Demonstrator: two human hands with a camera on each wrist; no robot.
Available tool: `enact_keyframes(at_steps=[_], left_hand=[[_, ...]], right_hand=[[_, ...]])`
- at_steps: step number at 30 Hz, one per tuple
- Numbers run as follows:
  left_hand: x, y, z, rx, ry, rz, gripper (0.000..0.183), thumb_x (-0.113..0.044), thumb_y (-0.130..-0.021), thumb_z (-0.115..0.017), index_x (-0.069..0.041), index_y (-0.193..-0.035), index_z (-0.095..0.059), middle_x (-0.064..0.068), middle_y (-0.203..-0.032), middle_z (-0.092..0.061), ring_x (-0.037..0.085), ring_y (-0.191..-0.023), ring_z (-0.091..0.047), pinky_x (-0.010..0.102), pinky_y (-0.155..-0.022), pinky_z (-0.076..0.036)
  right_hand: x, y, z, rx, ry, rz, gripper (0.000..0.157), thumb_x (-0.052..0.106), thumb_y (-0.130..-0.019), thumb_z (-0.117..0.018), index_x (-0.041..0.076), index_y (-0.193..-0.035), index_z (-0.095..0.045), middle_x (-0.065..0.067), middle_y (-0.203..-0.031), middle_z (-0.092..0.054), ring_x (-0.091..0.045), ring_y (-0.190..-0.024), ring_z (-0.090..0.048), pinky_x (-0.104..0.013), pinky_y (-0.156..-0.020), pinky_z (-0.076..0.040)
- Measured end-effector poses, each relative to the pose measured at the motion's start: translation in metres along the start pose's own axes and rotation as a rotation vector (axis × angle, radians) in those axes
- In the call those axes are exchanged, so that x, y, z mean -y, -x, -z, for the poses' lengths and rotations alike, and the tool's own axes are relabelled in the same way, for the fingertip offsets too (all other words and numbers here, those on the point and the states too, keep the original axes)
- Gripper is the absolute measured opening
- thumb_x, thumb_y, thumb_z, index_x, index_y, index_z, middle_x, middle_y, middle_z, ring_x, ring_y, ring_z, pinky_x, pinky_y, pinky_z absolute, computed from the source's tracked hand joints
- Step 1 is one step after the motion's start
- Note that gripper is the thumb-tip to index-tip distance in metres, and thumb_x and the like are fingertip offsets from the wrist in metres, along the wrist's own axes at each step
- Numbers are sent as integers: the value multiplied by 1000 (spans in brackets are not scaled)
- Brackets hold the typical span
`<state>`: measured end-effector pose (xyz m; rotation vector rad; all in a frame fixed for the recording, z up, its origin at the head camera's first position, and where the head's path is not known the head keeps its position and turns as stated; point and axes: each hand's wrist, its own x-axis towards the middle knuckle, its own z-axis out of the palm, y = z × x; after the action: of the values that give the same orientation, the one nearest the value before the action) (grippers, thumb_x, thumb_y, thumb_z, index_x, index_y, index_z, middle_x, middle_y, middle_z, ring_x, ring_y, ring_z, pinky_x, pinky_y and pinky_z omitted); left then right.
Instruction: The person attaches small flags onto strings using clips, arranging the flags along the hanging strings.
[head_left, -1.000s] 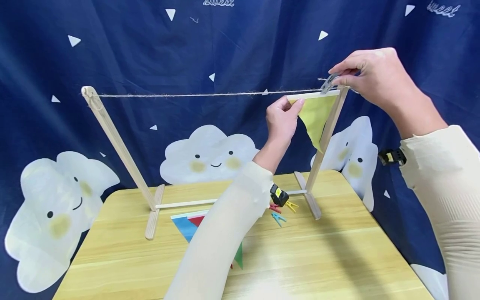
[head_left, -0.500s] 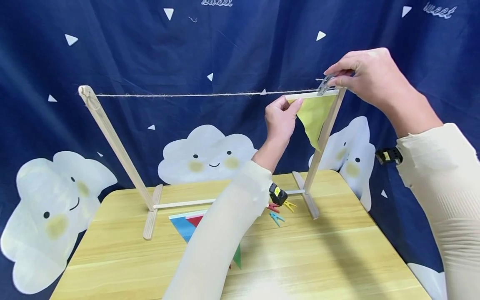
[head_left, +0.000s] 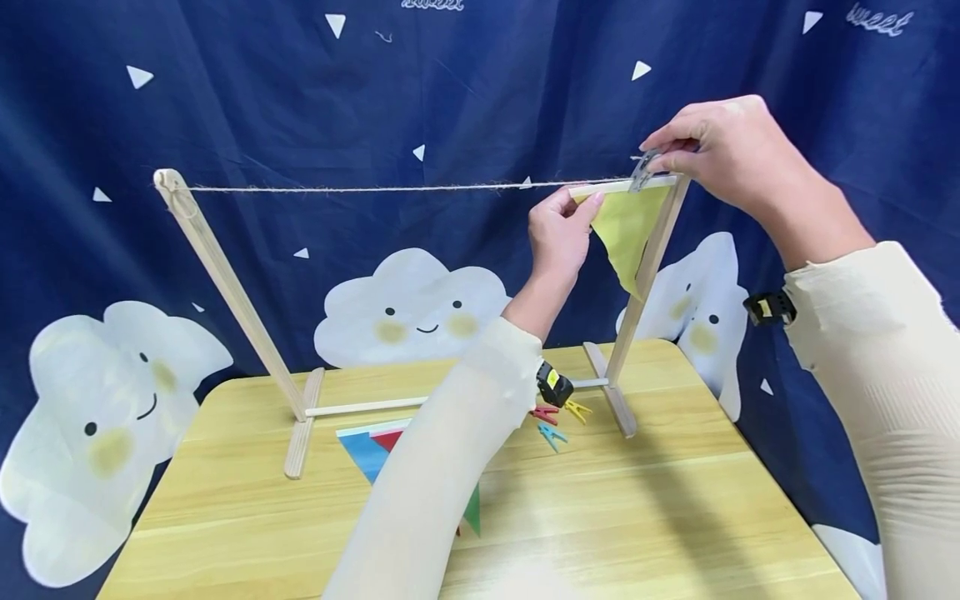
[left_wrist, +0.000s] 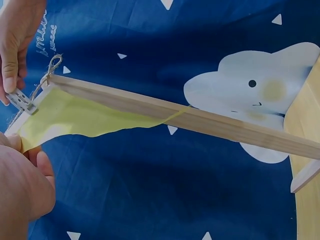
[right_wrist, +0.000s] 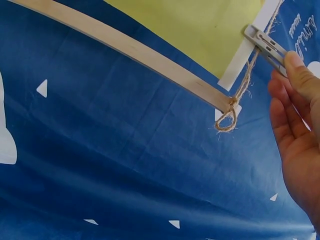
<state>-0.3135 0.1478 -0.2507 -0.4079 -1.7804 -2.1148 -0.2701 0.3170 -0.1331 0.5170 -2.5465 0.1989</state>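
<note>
Above the bench's point(head_left: 667, 362) far-right corner, right hand point(head_left: 731, 146) pinches grey plastic clothespin point(right_wrist: 267, 47), left hand point(head_left: 558, 237) yellow triangular cloth flag point(head_left: 628, 225); a bite missing the brown twine point(head_left: 375, 190) could drop the flag.

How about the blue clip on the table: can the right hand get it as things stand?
Probably not as is: the right hand pinches the gray clip at the yellow pennant. Once free, likely yes; the blue clip lies uncovered in the head view.

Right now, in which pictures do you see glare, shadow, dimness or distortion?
Head view: white glare at bottom, long shadow on the table; left wrist view: dimmer, yellow flag partly pale; right wrist view: wooden post looks bowed, perhaps lens distortion.
</note>
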Motion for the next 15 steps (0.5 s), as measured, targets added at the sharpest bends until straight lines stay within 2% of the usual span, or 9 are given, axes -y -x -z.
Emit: enact_keyframes(at_steps=[8,15], left_hand=[[-3,-2,0,-9,-50,2,14,-16,-93,-78,-2,-95,-78,-7,-64,-54,3,-58,-48,15,-54,-43],[-6,-3,0,-2,-24,14,14,-15,-94,-77,0,-96,-77,-6,-65,-55,3,-58,-49,15,-55,-45]], right_hand=[[2,-1,-2,-3,0,38,21,12,-96,-73,3,-114,-78,-18,-112,-76,-30,-94,-67,1,-73,-30],[3,-2,-1,29,11,36,21,11,-96,-73,2,-114,-78,-18,-110,-75,-30,-91,-66,0,-72,-31]])
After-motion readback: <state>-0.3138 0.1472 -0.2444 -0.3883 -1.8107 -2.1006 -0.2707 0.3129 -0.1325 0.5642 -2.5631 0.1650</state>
